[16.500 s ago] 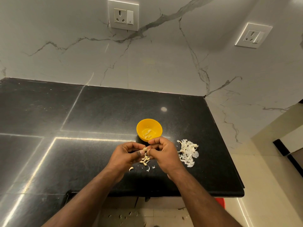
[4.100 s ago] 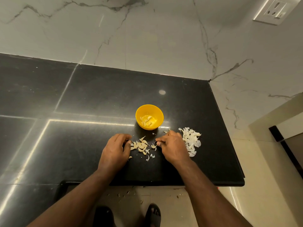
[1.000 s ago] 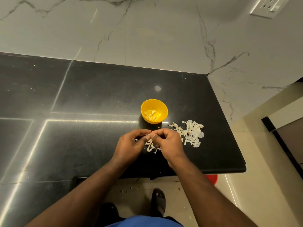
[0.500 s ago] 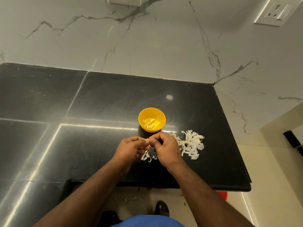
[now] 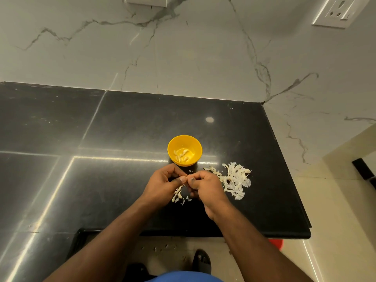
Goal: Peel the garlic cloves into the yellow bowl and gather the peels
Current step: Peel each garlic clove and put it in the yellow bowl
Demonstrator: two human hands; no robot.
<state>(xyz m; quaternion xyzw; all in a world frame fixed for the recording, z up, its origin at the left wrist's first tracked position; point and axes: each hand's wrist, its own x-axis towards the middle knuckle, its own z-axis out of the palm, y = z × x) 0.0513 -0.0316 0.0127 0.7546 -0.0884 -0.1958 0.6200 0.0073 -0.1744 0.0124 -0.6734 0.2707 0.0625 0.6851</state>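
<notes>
The black counter [image 5: 122,127] runs bare and wide on the far left, so there is plenty of room that way if anything needs spreading out. Moving in, the left hand [image 5: 162,185] hovers above the counter with its fingers curled, thumb and forefinger pinching a small garlic clove [image 5: 186,177] that is mostly hidden between the two sets of fingertips. Below the hands lies a loose cluster of unpeeled cloves and scraps [image 5: 179,195], close by for the next pick. The yellow bowl [image 5: 184,150] sits just beyond the hands and holds several peeled cloves; I judge it is kept near so a finished clove drops in with a short reach. The right hand [image 5: 205,187] meets the left, fingers curled and pinching the same clove, probably picking at its skin. To the right, the pile of peels [image 5: 234,182] lies near the bowl but apart from it, keeping waste out of the clean cloves. Further right the counter's edge drops off, and the front edge is close under the wrists, so scraps could slip to the floor
</notes>
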